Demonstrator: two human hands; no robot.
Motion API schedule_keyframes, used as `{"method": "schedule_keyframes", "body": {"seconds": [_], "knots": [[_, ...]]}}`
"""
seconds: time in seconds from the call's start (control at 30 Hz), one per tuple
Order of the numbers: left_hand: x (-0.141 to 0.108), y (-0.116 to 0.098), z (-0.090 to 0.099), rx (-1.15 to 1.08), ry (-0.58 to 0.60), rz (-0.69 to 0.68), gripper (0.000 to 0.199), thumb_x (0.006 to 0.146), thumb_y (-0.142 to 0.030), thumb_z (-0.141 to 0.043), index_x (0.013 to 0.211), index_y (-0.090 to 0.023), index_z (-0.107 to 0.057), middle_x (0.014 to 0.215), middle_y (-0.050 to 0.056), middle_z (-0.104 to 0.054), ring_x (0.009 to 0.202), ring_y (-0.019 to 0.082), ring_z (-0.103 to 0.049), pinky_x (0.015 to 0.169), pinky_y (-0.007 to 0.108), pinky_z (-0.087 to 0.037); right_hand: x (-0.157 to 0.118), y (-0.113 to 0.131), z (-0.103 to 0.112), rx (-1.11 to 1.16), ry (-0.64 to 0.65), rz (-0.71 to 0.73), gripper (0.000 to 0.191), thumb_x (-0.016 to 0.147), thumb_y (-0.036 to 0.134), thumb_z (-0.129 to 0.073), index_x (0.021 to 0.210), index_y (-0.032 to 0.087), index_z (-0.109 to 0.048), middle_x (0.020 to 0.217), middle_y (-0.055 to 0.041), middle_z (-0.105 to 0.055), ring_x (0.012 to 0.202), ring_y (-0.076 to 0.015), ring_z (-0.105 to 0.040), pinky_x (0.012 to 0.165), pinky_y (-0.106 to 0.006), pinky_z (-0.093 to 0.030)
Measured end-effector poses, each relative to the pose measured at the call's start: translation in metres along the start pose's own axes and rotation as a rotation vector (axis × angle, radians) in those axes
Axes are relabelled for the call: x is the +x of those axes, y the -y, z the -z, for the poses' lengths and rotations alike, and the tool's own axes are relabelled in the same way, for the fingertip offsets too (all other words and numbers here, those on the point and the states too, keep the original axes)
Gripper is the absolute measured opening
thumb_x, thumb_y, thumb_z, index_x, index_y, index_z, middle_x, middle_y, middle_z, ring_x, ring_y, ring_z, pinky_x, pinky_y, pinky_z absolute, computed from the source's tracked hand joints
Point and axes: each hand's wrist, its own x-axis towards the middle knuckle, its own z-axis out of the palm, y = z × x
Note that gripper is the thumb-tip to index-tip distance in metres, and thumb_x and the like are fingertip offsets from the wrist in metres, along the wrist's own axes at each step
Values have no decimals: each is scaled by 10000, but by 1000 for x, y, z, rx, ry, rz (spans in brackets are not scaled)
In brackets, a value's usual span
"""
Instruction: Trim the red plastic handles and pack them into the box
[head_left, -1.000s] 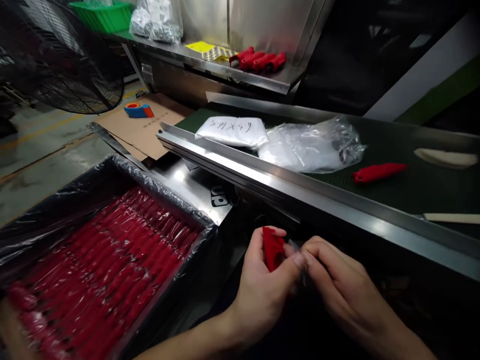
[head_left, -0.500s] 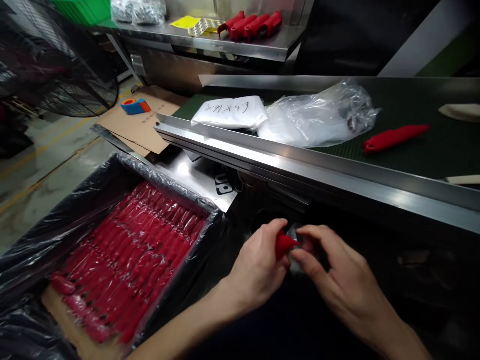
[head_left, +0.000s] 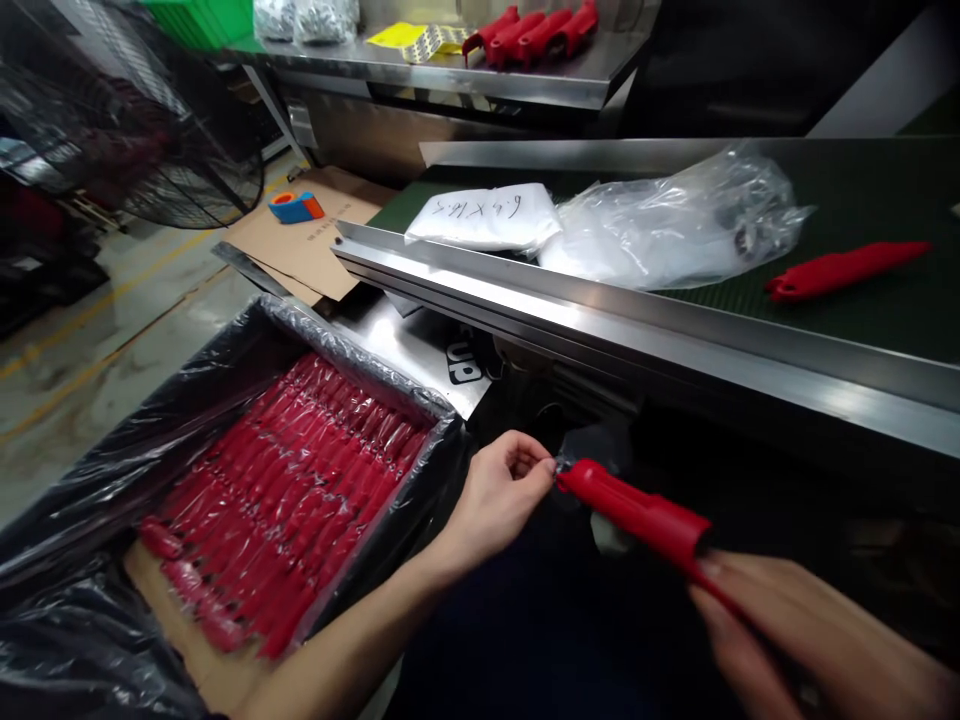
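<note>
A long red plastic part (head_left: 637,510) lies slantwise over the dark gap in front of me. My right hand (head_left: 795,610) is closed round its lower right end. My left hand (head_left: 506,485) pinches the edge of a thin clear bag (head_left: 596,450) at the part's upper left tip. How far the bag reaches over the part is hard to make out. To the left, a box lined with black plastic (head_left: 382,560) holds rows of bagged red parts (head_left: 300,490).
Beyond a metal rail (head_left: 637,325), a green belt carries a marked white packet (head_left: 484,217), a clear bag of sheets (head_left: 667,225) and one red part (head_left: 847,270). Red parts (head_left: 540,38) stand on a shelf behind. A fan (head_left: 172,150) and cardboard (head_left: 322,235) are at left.
My right hand has moved right and down, now at the far end of the red part, which shows nearly full length. My left hand has shifted slightly left and pinches the bag's edge.
</note>
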Motion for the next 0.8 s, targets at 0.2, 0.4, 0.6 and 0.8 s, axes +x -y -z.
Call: {"method": "schedule_keyframes", "body": {"seconds": [0.2,0.4,0.6,0.8], "knots": [[-7,-9,-3,-128,34,10,185,871,-319,-592,855,-135,-611,718,-3,-580,651,102,-518,614,214,-419,20,21,-14,-146,81,216,237,931,95,-505,1129,107,-634,1039,-103,-671,972,-170,-622,832,-272,-483],[-13,-2,3,-26,70,-116,131,901,-264,-577,834,-159,-617,778,3,-565,722,121,-505,673,242,-401,22,22,-19,-259,172,397,399,972,78,-260,1031,123,-652,986,-77,-699,881,-210,-631,801,-355,-445],[-30,6,-8,71,-54,-261,128,943,-186,-513,866,-181,-615,887,18,-567,795,129,-514,732,253,-396,26,38,-35,-63,-82,146,240,830,-23,-619,1057,50,-644,950,-121,-698,923,-189,-656,794,-305,-514],[-38,19,-28,5,-247,-287,135,961,-181,-478,873,-182,-580,876,24,-575,799,137,-540,740,260,-427,18,74,-72,-159,-415,-551,92,899,205,-640,982,173,-664,845,-36,-729,717,-155,-704,621,-222,-554]]}}
